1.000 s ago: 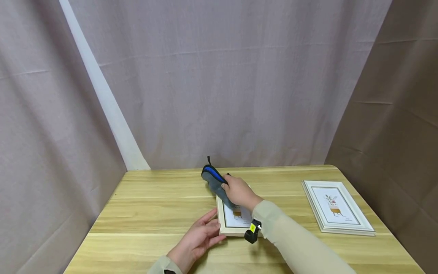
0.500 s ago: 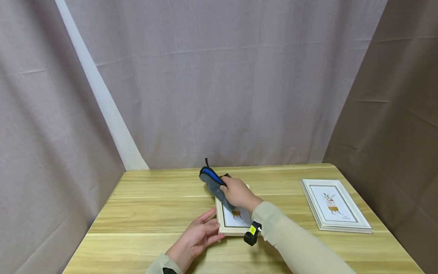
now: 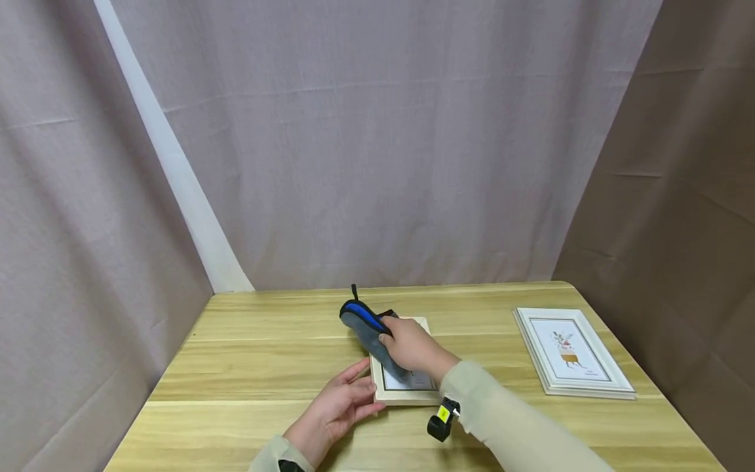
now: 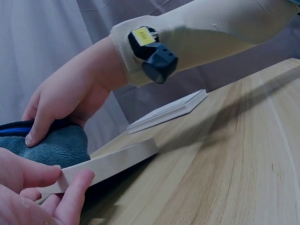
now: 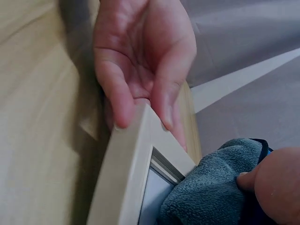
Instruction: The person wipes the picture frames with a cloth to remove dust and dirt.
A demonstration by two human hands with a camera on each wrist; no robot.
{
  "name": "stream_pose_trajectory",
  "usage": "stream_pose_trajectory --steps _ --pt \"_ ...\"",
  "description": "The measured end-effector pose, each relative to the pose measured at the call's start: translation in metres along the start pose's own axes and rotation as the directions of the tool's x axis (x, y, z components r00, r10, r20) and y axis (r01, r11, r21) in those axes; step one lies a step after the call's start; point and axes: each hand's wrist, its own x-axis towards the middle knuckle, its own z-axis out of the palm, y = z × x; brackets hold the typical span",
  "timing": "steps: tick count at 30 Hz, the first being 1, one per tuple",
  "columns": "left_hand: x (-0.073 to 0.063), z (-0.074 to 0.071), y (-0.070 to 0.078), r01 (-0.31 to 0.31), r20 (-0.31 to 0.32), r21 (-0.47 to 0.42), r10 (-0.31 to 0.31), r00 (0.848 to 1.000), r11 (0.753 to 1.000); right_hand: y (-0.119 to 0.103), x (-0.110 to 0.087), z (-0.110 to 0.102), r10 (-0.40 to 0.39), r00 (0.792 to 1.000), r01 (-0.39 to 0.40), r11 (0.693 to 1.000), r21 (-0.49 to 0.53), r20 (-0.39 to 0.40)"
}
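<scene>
A cream picture frame [image 3: 408,397] with a plant print lies face up near the table's middle. My left hand [image 3: 341,408] grips its near left corner, and in the left wrist view the thumb and fingers [image 4: 77,192] pinch the frame's edge [image 4: 112,164], with dark shadow beneath it. My right hand [image 3: 413,344] holds a folded grey-blue plush cloth [image 3: 374,344] with blue and black trim and a black loop. The cloth [image 5: 211,183] lies against the frame's face, covering most of the print. In the right wrist view, the frame's corner [image 5: 147,122] sits between the left fingers.
A white picture frame [image 3: 575,353] with a similar plant print lies at the right of the wooden table [image 3: 265,367], and looks stacked on another. Grey curtains [image 3: 377,164] hang behind the table. A small black camera [image 3: 442,421] is strapped to the right wrist.
My right hand has slid the cloth slightly toward the near edge of the frame, uncovering its far right corner. The left hand keeps its grip. The view has shifted a little.
</scene>
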Motion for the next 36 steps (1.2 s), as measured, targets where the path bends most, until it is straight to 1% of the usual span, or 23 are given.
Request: stream_pose_trajectory --steps 6,10,14,17,20,24,28,30,33,36 --pt "-0.002 -0.003 0.001 0.012 -0.009 0.000 -0.012 1.000 1.000 -0.003 -0.013 0.004 -0.055 0.998 0.055 0.998 0.006 -0.001" --pt "-0.002 -0.004 0.000 0.013 -0.014 0.002 -0.013 1.000 1.000 -0.005 -0.020 0.004 -0.055 0.998 0.055 0.998 0.015 0.020" --pt "-0.002 -0.004 0.000 0.006 0.005 0.003 -0.006 1.000 1.000 -0.007 -0.027 0.004 -0.047 0.998 0.047 0.999 0.013 0.043" --pt "-0.001 -0.004 -0.001 0.005 0.020 0.001 -0.005 1.000 1.000 -0.007 -0.032 0.003 -0.069 0.997 0.068 0.998 0.013 0.045" --pt "-0.001 -0.003 -0.002 0.003 0.016 -0.004 -0.003 1.000 1.000 -0.005 -0.037 0.002 -0.095 0.995 0.095 0.995 0.010 0.040" --pt "0.001 0.000 -0.004 -0.012 0.004 -0.008 0.012 1.000 1.000 0.000 -0.044 0.000 -0.121 0.992 0.121 0.993 0.002 0.032" --pt "0.002 0.004 -0.007 -0.036 0.015 -0.005 0.036 0.999 0.999 0.002 -0.051 -0.005 -0.127 0.992 0.127 0.992 0.026 0.025" --pt "0.002 0.005 -0.008 -0.039 0.016 -0.010 0.039 0.999 0.999 0.003 -0.054 -0.007 -0.132 0.991 0.131 0.991 0.032 0.023" --pt "0.002 0.007 -0.010 -0.031 0.010 -0.040 0.032 0.999 0.999 0.004 -0.058 -0.010 -0.149 0.989 0.148 0.988 0.041 0.015" --pt "0.001 0.008 -0.011 -0.016 0.000 -0.103 0.016 1.000 0.995 0.007 -0.062 -0.011 -0.168 0.986 0.168 0.985 0.039 -0.003"
